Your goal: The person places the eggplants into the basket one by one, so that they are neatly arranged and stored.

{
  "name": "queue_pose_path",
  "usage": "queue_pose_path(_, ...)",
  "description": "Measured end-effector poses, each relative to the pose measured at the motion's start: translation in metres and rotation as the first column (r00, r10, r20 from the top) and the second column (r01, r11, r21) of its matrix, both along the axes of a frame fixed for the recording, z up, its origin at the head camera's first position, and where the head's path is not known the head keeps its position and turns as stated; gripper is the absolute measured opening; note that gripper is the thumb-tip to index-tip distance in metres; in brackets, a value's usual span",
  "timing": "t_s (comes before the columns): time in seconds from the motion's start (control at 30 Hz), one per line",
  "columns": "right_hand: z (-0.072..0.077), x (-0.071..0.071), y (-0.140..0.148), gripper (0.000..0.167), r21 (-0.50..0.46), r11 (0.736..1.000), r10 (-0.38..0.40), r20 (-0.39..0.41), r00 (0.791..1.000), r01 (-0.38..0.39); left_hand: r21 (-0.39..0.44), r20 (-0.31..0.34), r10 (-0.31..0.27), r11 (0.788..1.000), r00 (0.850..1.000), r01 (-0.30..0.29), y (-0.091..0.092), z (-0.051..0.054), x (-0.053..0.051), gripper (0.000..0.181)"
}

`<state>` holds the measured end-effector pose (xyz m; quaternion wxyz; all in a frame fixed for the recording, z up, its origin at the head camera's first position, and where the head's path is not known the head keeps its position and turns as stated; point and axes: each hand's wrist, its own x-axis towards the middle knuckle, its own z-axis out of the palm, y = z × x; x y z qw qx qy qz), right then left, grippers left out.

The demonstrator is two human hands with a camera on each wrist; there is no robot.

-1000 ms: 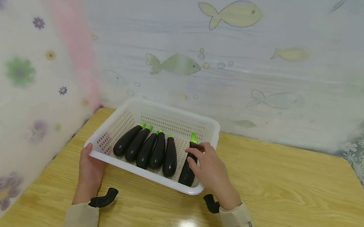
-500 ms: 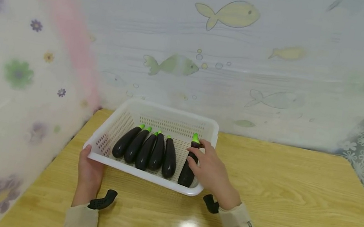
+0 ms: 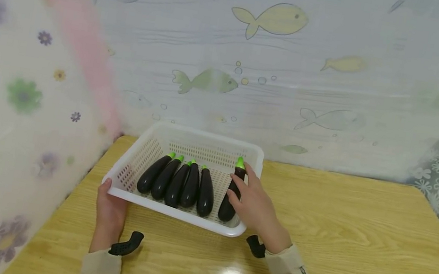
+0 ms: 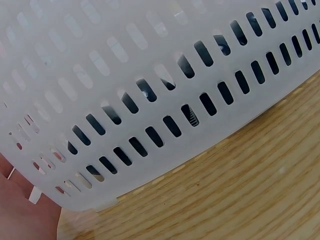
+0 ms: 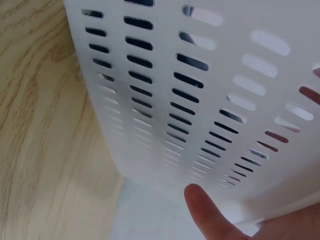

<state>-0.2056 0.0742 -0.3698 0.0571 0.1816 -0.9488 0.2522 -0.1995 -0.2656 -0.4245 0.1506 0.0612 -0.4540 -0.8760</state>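
Observation:
A white plastic basket point(image 3: 172, 214) with slotted walls sits on the table. My left hand point(image 3: 110, 213) grips its near left corner, thumb over the rim; the left wrist view catches only part of this hand point(image 4: 22, 207) beside the basket wall point(image 4: 165, 160). Several dark eggplants point(image 3: 174, 187) with green stem ends lie side by side inside. Apart from them, at the right end, one eggplant point(image 3: 228, 210) is held under the curled fingers of my right hand point(image 3: 258, 208), which partly cover it. Outside the slotted wall point(image 5: 165, 90), a finger point(image 5: 205, 207) shows in the right wrist view.
The wood-grain table point(image 3: 357, 245) extends to the right of the basket and in front of it. Behind stands a wall covering point(image 3: 218, 36) printed with fish, and a flowered one point(image 3: 9, 132) rises on the left.
The right-hand eggplant has shifted slightly away from me and to the right, along with the right hand's fingers. The left hand keeps its grip on the basket; the other eggplants stay in place.

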Motion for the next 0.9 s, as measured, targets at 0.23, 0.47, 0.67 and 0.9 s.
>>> queue_pose_path(0.23,-0.0016,-0.0027,0.0016,0.047,-0.006,1.000,0.007,-0.008,1.000,-0.007,0.008,-0.031,-0.001,1.000,1.000,0.001,0.0020,-0.0015,-0.0014,0.048)
queue_pose_path(0.47,-0.0020,-0.0015,0.0023,0.045,-0.011,1.000,0.020,0.003,1.000,-0.020,-0.003,-0.015,0.018,1.000,1.000,-0.018,0.0026,-0.0016,0.0009,0.048)
queue_pose_path(0.67,-0.0017,-0.0034,0.0020,0.043,-0.031,0.999,0.024,-0.022,0.999,-0.025,-0.016,-0.029,0.023,1.000,0.999,-0.023,0.0017,0.0005,-0.0005,0.048)
queue_pose_path(0.9,-0.0033,-0.0014,0.0023,0.043,-0.058,0.998,0.012,0.003,1.000,-0.012,-0.011,-0.007,0.020,1.000,1.000,-0.020,0.0006,-0.0012,0.0005,0.048)
